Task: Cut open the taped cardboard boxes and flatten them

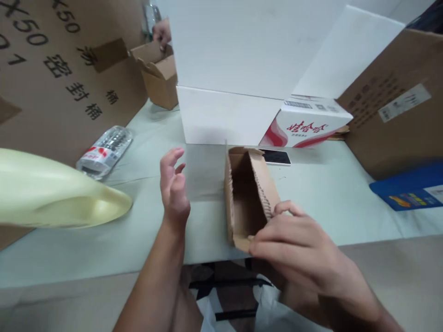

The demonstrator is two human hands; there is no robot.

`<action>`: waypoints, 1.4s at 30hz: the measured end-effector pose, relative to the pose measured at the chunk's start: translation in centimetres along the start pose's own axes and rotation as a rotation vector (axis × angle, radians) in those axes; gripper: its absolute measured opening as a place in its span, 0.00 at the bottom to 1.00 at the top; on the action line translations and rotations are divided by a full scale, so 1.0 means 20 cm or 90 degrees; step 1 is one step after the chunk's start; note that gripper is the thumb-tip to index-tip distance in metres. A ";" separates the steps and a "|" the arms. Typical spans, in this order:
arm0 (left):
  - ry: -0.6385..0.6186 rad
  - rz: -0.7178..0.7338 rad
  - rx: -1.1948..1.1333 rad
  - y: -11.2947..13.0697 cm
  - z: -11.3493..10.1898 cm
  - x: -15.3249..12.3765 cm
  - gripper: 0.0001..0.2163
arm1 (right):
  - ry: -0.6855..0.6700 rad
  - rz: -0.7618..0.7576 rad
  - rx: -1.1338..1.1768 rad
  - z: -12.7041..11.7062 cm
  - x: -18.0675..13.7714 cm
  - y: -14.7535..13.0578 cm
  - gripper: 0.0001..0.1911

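A small brown cardboard box (246, 198) lies open on the pale table (328, 198), its open side facing me. My right hand (297, 246) grips its near right wall, fingers folded over the corrugated edge. My left hand (174, 189) hovers a little left of the box, fingers apart and slightly curled, holding nothing.
A pale yellow tape roll (58, 193) looms at the left. A plastic bottle (104, 152) lies by a large printed carton (62, 78). White boxes (224, 115), a red-and-white box (308, 124), a phone (276, 157), a brown carton (398, 110) and a blue packet (408, 186) surround. Another person's hand (162, 32) holds a small box (159, 74).
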State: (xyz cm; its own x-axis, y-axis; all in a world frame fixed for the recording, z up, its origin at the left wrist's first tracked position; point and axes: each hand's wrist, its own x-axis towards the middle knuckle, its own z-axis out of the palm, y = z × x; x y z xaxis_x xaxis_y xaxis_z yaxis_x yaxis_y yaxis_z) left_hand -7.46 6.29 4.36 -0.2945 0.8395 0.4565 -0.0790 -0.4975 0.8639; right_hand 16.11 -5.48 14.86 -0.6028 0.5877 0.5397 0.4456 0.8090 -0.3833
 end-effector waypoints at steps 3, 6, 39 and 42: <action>-0.084 -0.060 -0.045 -0.01 0.05 -0.01 0.24 | -0.001 0.009 0.066 0.01 -0.06 0.01 0.09; -0.090 -0.141 -0.105 0.01 0.10 -0.01 0.28 | -0.040 -0.028 0.096 0.03 -0.11 0.03 0.07; -0.092 -0.068 0.057 0.00 0.14 -0.03 0.23 | 0.216 0.138 0.142 0.15 -0.24 0.31 0.18; -0.170 0.023 0.171 0.01 0.12 -0.02 0.09 | 0.169 0.123 0.213 0.15 -0.25 0.31 0.19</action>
State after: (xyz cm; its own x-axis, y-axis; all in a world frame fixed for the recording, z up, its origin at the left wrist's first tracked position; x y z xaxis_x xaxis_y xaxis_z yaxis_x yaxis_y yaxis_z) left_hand -5.10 6.44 4.88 -0.0306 0.8672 0.4969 0.1904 -0.4830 0.8547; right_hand 19.96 -3.30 7.51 -0.3194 0.7404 0.5914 0.2686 0.6692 -0.6928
